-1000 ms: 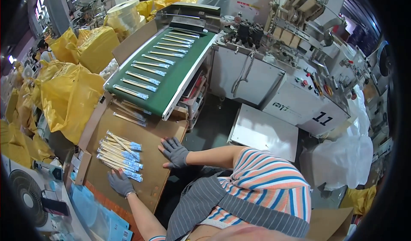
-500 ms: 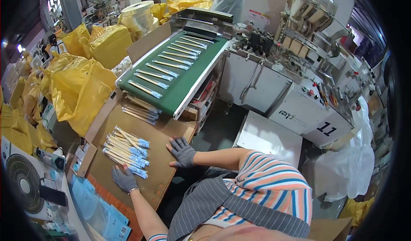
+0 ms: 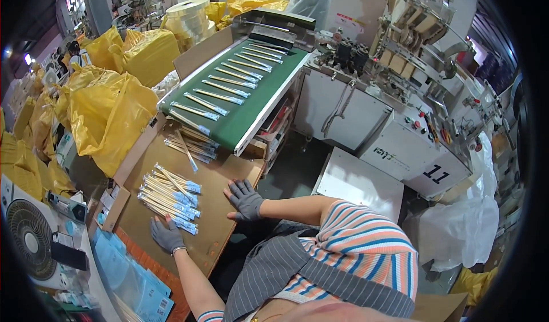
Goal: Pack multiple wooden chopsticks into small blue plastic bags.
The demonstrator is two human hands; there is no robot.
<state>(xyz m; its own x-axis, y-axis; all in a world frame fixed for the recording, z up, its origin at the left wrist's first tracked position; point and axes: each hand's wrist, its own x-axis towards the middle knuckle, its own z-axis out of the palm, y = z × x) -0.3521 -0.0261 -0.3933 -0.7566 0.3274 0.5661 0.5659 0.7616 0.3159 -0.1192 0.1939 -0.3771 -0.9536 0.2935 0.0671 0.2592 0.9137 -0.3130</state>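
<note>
Step, apparently: waiting by wrapped chopsticks (image 3: 170,197), piled toward the left edge of the cardboard sheet (image 3: 213,179) | left hand (image 3: 166,234): loosely spread at pile's near side, contact unclear | right hand (image 3: 246,201): spread flat at right edge | picking up would call for curling fingers

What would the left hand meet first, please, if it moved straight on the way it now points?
Most likely the pile of wrapped sticks on the brown cardboard; the left hand lies so close that it may be touching them.
</note>
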